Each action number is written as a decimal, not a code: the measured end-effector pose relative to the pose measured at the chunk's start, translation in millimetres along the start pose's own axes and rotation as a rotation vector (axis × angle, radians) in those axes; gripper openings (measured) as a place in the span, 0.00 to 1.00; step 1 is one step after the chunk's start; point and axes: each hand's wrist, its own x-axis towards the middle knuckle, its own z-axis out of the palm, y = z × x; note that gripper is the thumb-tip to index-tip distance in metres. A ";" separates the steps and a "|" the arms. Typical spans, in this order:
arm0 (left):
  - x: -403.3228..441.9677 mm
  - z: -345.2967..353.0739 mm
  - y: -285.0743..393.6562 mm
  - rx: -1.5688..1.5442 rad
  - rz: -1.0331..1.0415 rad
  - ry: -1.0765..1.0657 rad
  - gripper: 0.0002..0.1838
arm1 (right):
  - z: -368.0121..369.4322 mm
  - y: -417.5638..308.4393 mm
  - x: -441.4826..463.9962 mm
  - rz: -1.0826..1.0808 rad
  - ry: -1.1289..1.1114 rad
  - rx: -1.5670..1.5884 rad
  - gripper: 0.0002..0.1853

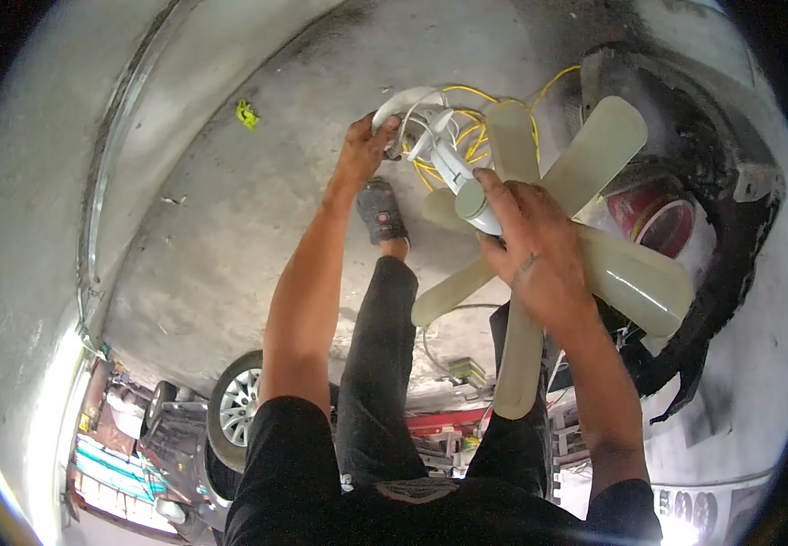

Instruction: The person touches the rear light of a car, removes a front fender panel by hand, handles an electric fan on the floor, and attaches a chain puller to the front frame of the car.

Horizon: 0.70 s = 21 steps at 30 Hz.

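A fan with several long cream blades point(610, 136) and a white neck point(451, 168) hangs in front of me between my hands. My right hand point(539, 246) is closed round the fan at its middle, beside the round pale end cap point(472, 199); its fingertips are partly hidden. Up and to the left, my left hand point(368, 150) grips the edge of a curved white part point(403, 105) at the other end of the neck. A thin white cord loops close to those fingers. The blades spread out around and below my right hand.
Yellow cable point(469, 89) lies coiled on the concrete floor behind the fan. At right are a large black molded panel point(717, 118) and a red bucket point(635, 205). A car wheel point(237, 405) stands lower left, and a yellow-green scrap point(246, 115) lies upper left.
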 end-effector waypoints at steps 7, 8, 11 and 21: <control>24.4 -8.3 -7.9 0.060 -0.017 -0.032 0.23 | 5.1 13.6 10.7 0.122 -0.002 0.139 0.38; 26.7 -5.9 -6.3 0.060 0.001 -0.010 0.23 | 5.7 14.5 15.5 0.138 0.015 0.142 0.38; 32.3 -6.0 7.2 0.155 0.014 0.011 0.24 | 5.3 28.3 26.6 0.159 0.050 0.161 0.37; 42.5 -8.6 4.8 0.010 -0.109 -0.035 0.24 | -17.5 5.9 47.7 0.174 -0.020 0.210 0.37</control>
